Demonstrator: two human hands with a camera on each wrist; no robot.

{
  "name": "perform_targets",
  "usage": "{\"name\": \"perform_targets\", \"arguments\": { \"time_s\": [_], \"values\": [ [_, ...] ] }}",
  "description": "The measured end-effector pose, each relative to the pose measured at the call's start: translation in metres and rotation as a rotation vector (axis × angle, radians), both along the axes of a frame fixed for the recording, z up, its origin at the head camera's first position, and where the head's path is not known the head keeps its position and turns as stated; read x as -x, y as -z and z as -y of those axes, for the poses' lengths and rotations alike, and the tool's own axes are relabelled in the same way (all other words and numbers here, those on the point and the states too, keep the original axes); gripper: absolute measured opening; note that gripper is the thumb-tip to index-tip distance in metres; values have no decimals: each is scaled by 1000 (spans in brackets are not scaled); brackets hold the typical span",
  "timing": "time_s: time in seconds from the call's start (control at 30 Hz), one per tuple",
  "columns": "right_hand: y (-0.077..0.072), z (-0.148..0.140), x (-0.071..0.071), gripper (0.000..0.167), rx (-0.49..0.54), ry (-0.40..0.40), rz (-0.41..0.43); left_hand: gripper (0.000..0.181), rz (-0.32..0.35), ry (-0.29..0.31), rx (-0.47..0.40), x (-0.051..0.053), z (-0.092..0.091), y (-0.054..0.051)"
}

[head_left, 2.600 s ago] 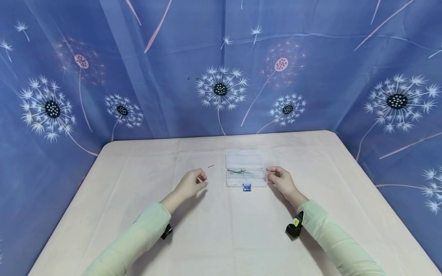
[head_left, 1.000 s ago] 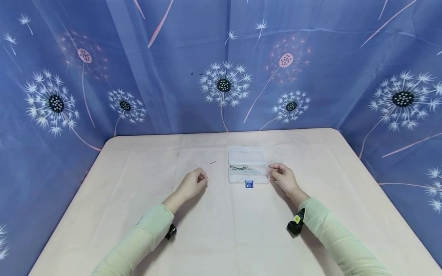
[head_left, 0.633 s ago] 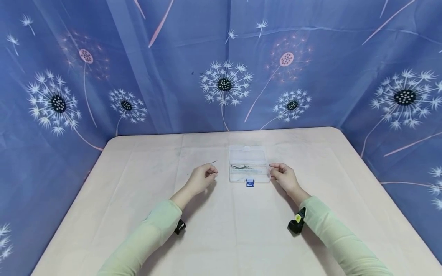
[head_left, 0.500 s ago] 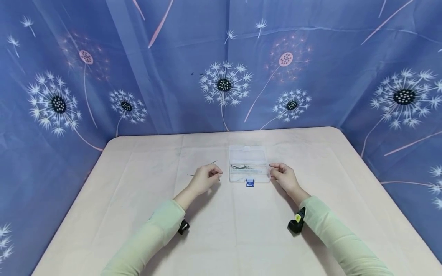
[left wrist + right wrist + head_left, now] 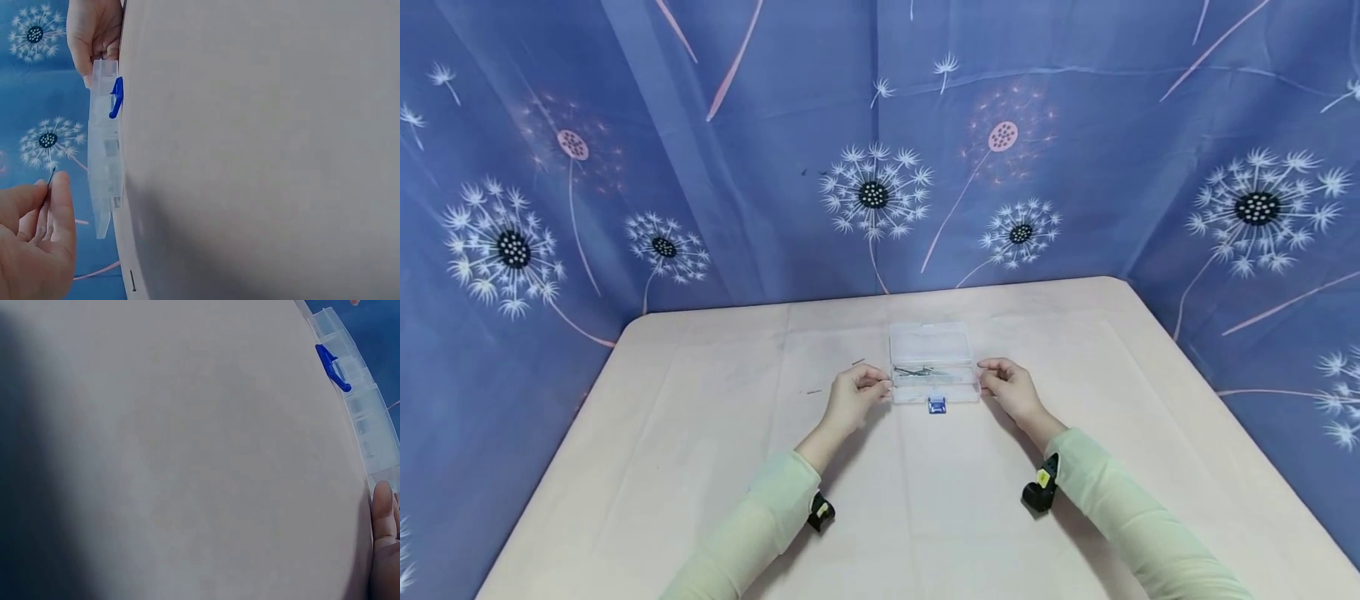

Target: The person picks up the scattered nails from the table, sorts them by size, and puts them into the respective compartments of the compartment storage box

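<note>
A clear plastic box [image 5: 936, 393] with a blue latch [image 5: 937, 406] stands with its lid [image 5: 930, 342] raised at the back. Several dark nails [image 5: 916, 372] lie inside its rear part. My left hand [image 5: 852, 398] is close by the box's left end, and the left wrist view shows a thin nail [image 5: 48, 186] pinched upright between thumb and fingers. At the opposite end, my right hand [image 5: 1013, 394] holds the box's right side, with the thumb [image 5: 382, 503] against the plastic in the right wrist view.
Two loose nails lie on the pale tabletop left of the box: one nail [image 5: 858, 362] behind my left hand, another nail [image 5: 814, 392] to its left. A blue dandelion-print curtain [image 5: 760, 208] surrounds the table's back and sides.
My left hand has moved right to the box's left end, uncovering the loose nail on the left. My right hand has stayed at the box. The head view has shifted slightly.
</note>
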State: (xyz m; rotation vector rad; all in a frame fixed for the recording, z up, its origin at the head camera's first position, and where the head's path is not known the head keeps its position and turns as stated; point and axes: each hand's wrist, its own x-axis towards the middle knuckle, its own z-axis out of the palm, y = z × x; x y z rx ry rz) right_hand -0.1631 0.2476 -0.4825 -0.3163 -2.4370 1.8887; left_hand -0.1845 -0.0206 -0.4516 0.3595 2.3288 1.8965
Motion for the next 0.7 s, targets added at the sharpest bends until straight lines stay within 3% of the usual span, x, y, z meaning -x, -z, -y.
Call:
{"name": "perform_targets", "arguments": {
  "time_s": [0.3, 0.47, 0.7],
  "values": [
    [-2, -2, 1, 31, 25, -12, 21, 9, 32, 38, -10, 3, -10, 5],
    [-19, 3, -7, 31, 28, -15, 22, 9, 54, 90, 23, 3, -15, 1],
    [2, -3, 0, 30, 23, -7, -2, 7, 54, 108, 68, 12, -19, 9]
  ]
}}
